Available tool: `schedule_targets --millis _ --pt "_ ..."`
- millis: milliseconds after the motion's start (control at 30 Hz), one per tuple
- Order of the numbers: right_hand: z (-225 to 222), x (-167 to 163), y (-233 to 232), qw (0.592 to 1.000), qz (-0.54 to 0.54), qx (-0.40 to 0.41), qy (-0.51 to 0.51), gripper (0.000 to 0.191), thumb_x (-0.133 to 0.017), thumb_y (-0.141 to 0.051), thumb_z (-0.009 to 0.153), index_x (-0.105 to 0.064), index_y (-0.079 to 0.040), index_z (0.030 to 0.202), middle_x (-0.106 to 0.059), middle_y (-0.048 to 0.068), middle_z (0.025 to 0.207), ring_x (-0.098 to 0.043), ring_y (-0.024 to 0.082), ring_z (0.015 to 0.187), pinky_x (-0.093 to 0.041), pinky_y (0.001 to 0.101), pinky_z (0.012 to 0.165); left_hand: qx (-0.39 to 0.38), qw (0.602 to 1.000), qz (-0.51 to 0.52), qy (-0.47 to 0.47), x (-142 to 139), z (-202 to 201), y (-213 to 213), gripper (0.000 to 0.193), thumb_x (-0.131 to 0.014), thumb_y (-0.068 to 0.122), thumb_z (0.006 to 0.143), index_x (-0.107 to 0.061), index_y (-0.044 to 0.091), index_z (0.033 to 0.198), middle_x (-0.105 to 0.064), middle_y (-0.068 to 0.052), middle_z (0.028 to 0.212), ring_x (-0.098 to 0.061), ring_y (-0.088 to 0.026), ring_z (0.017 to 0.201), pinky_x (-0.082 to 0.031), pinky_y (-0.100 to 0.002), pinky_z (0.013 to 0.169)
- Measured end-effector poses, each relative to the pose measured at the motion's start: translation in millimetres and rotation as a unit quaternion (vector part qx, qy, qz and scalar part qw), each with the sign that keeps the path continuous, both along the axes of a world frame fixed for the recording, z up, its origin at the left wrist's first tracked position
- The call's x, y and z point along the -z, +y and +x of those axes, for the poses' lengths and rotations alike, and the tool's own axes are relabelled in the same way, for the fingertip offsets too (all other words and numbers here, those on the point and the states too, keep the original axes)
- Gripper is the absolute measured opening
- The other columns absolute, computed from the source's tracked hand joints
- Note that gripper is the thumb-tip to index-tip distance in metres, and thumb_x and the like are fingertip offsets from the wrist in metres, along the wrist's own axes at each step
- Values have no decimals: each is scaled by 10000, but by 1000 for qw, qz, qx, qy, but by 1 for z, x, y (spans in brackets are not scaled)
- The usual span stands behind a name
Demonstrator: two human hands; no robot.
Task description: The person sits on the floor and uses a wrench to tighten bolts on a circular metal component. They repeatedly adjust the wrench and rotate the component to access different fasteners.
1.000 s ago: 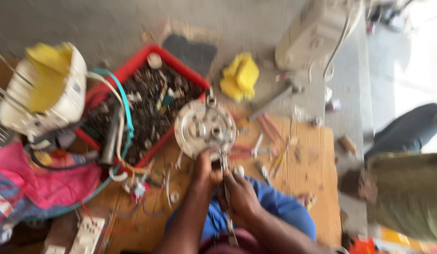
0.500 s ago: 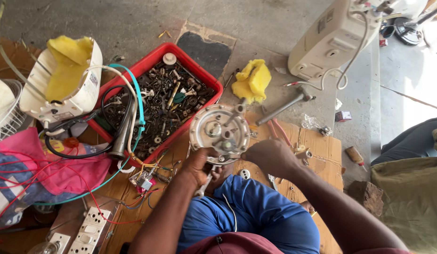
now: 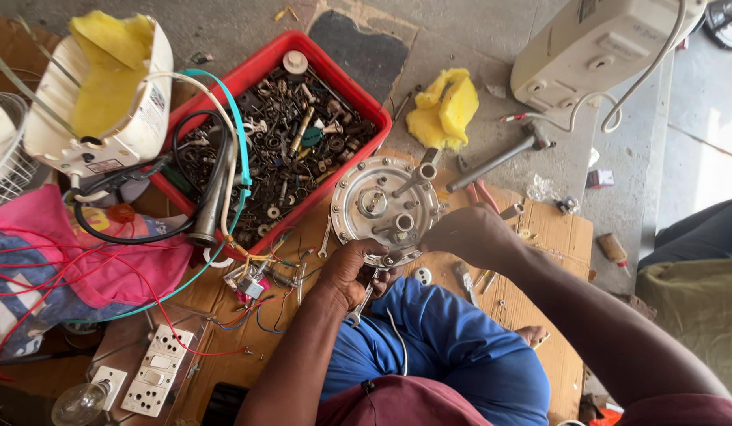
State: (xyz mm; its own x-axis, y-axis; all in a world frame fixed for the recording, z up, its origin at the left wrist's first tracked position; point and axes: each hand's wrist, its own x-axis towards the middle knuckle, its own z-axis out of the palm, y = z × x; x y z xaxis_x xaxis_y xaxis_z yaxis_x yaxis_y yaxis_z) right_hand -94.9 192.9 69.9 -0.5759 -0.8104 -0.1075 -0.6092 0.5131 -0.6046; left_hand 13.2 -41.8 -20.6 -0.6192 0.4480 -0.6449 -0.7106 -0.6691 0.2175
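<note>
A round metal plate (image 3: 382, 201) with short pipe stubs and a ring of bolts stands tilted over the cardboard sheet (image 3: 555, 229). My left hand (image 3: 352, 268) grips its lower rim and also holds a spanner (image 3: 360, 304) that points down toward my blue trouser leg. My right hand (image 3: 468, 233) closes on the plate's right edge. Both arms reach up from the bottom of the view.
A red tray (image 3: 255, 75) full of screws, nuts and small metal parts lies behind the plate. A white and yellow appliance casing (image 3: 98, 95), hoses, pink cloth (image 3: 82, 252) and switch sockets (image 3: 157, 367) crowd the left. A white casing (image 3: 603, 43), yellow foam (image 3: 445, 106) and a hammer (image 3: 500, 158) lie at right.
The view has steadied and closed in on the plate. My right hand has moved from beneath the plate to its right edge. My left hand stays on the lower rim.
</note>
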Motion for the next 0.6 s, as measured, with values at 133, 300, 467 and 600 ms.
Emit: schedule_targets --millis 133,300,467,600 --pt "3 -3 3 994 -17 -30 102 172 -664 -264 907 -833 -293 917 -814 -106 926 -711 50 1038 48 654 1228 -12 1000 0 -6 2 2 1 296 -706 206 775 -697 -9 979 -669 -151 710 -572 -143 518 -367 -241 405" --pt "8 -3 -3 995 1 -3 98 145 -693 -255 881 -834 -286 895 -802 -90 855 -720 76 940 1 625 1273 -25 998 -43 -31 -2 6 4 272 -723 192 773 -680 15 974 -687 -148 730 -577 -145 519 -365 -251 404" --pt "6 -5 -4 992 -31 -45 116 132 -704 -249 883 -817 -315 905 -770 -122 921 -722 115 1029 -121 605 1251 -33 998 -27 -55 -4 5 5 240 -751 193 773 -653 59 947 -688 -137 740 -580 -142 529 -374 -241 418" --pt "-4 8 8 994 -34 -49 92 119 -720 -290 866 -823 -318 918 -755 -122 920 -720 110 935 -201 572 1212 -40 999 -20 -24 -13 5 3 272 -744 205 753 -692 53 973 -694 -113 726 -571 -114 509 -350 -215 388"
